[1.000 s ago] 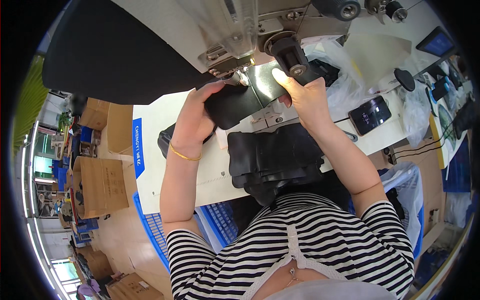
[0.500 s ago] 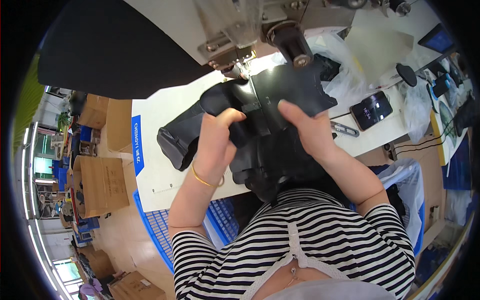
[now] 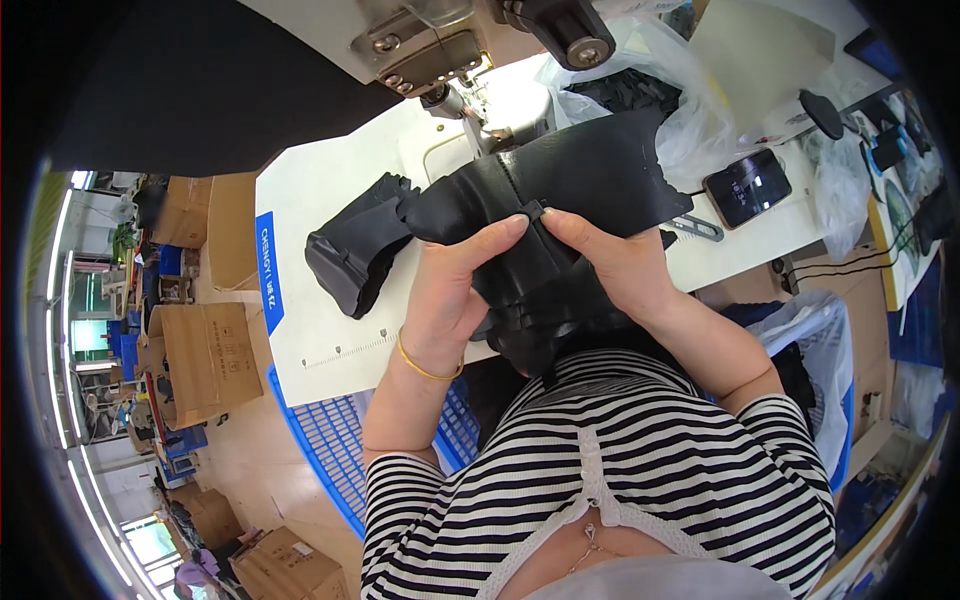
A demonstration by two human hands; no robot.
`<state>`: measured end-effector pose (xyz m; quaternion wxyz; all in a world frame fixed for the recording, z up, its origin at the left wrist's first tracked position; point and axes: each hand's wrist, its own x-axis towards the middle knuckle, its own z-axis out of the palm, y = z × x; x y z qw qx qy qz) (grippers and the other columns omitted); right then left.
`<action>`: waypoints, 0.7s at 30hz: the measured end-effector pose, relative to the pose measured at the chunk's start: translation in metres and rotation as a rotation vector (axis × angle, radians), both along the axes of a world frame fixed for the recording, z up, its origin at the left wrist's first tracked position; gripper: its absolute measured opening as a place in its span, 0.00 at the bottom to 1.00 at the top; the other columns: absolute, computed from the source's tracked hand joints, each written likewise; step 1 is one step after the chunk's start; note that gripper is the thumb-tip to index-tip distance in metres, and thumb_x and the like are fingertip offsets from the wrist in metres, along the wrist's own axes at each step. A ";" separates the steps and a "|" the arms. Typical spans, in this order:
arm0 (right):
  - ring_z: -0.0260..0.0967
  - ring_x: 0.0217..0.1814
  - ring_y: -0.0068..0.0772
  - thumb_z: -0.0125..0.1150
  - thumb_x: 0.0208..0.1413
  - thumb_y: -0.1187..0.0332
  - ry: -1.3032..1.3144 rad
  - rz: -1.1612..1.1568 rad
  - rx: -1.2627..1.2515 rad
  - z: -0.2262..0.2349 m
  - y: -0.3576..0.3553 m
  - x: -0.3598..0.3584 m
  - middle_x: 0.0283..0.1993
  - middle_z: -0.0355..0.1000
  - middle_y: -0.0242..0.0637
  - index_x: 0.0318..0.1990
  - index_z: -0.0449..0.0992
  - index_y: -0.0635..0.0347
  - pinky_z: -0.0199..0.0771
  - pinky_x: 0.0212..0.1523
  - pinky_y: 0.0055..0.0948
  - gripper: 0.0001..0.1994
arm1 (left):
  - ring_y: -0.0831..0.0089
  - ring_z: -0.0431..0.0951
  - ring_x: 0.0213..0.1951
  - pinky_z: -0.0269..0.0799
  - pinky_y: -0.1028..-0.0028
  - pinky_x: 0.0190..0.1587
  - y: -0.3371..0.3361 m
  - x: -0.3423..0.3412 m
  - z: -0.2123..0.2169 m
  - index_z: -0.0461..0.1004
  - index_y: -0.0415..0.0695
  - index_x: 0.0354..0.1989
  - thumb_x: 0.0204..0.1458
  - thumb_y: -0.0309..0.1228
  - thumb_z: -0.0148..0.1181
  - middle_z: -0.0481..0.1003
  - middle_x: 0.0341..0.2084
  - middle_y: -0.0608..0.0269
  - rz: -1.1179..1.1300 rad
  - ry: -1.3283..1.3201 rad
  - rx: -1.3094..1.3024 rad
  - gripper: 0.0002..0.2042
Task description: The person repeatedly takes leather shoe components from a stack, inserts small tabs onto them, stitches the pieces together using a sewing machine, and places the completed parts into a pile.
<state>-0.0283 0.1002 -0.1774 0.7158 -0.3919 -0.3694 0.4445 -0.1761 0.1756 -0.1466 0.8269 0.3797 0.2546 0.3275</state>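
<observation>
White sewing tabletop (image 3: 330, 320) below the machine: left hand (image 3: 450, 290) and right hand (image 3: 610, 265), fingers closed on it, hold a black leather piece (image 3: 570, 180) stretched crosswise, thumbs meeting at its centre seam.

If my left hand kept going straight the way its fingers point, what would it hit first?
Probably the sewing machine: the left hand, gripping the black leather piece, points up-table toward it, though depth is unclear.

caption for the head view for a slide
Both hands, left hand and right hand, pinch a black leather piece above the white table by a sewing machine.
</observation>
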 end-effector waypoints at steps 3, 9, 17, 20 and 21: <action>0.68 0.44 0.21 0.58 0.52 0.79 0.033 0.011 0.000 -0.002 -0.001 -0.001 0.44 0.70 0.32 0.47 0.70 0.63 0.70 0.46 0.22 0.14 | 0.72 0.78 0.37 0.76 0.73 0.42 -0.001 0.002 0.004 0.71 0.36 0.45 0.45 0.16 0.60 0.76 0.37 0.59 0.043 0.051 0.041 0.16; 0.68 0.45 0.22 0.59 0.52 0.79 0.021 0.027 0.009 -0.007 -0.002 -0.001 0.45 0.71 0.32 0.48 0.70 0.64 0.70 0.47 0.22 0.14 | 0.74 0.77 0.36 0.75 0.75 0.41 -0.001 0.002 0.001 0.72 0.37 0.43 0.43 0.16 0.63 0.76 0.36 0.60 0.075 0.107 0.140 0.16; 0.69 0.42 0.20 0.59 0.51 0.80 -0.056 -0.013 -0.042 -0.002 0.000 -0.002 0.43 0.71 0.32 0.46 0.71 0.64 0.71 0.44 0.21 0.14 | 0.77 0.76 0.35 0.74 0.77 0.40 -0.007 0.004 -0.004 0.72 0.37 0.42 0.41 0.17 0.63 0.76 0.34 0.62 0.237 0.165 0.320 0.16; 0.69 0.42 0.21 0.59 0.50 0.80 -0.050 -0.038 -0.010 -0.005 0.001 -0.004 0.42 0.71 0.32 0.46 0.71 0.64 0.71 0.44 0.21 0.14 | 0.76 0.76 0.35 0.74 0.77 0.40 -0.008 0.005 -0.003 0.72 0.37 0.41 0.43 0.17 0.62 0.76 0.34 0.62 0.214 0.144 0.288 0.15; 0.69 0.42 0.21 0.59 0.50 0.80 -0.049 -0.037 -0.010 -0.004 0.001 -0.005 0.42 0.71 0.32 0.46 0.71 0.64 0.71 0.44 0.21 0.14 | 0.76 0.76 0.35 0.74 0.77 0.40 -0.008 0.005 -0.002 0.72 0.37 0.41 0.43 0.17 0.62 0.76 0.34 0.62 0.215 0.145 0.288 0.15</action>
